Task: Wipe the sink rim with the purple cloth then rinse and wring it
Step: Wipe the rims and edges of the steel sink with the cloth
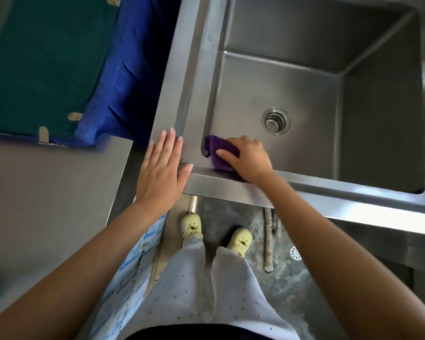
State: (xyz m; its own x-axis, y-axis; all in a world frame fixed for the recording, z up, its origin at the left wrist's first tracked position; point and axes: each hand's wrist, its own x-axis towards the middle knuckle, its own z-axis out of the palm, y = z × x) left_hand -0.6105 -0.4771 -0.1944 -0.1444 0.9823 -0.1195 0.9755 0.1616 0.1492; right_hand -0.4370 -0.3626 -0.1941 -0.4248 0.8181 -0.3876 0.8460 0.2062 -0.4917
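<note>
The right hand [249, 158] is clamped on the purple cloth [217, 149], fingers and thumb curled over a bunched wad of it. It presses the wad against the inner edge of the sink rim [179, 94], at the near left corner of the basin, just left of the frame's centre. The left hand [161, 168] holds nothing. It lies flat, fingers straight, on the outer corner of the same rim, just beside the cloth but apart from it.

The cloth looks soft, light and limp, with a slightly fuzzy nap. It should fold into the palm readily and follow the rounded corner. Once soaked it will likely be heavier and drip. A full-palm bunch suits wiping; wringing probably calls for both hands, one at each end.

The rim is brushed stainless steel, flat with a raised lip, hard and smooth, and likely slick when wet. The basin [292, 94] is deep and square-walled, and a round perforated strainer [275, 121] sits in its floor, near the cloth.

At left a dull steel desk [47, 192] adjoins the sink. In the upper left, a creased blue fabric [133, 82] lies beside a green mat [47, 57].
</note>
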